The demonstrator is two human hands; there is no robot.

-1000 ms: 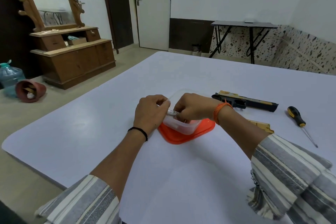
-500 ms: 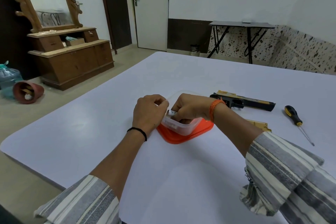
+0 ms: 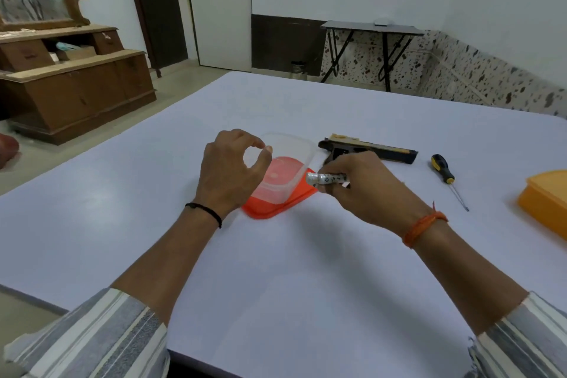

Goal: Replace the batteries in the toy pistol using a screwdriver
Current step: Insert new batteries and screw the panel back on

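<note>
One silver battery [image 3: 326,178], lying level.

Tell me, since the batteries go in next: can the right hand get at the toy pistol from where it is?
Probably yes. The right hand sits just in front of the toy pistol with nothing between them, but it already holds batteries, so its fingers aren't free.

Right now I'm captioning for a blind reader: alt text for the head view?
Right hand grips a battery beside a clear container on an orange lid; left hand hovers empty. Toy pistol and screwdriver lie beyond.
</note>
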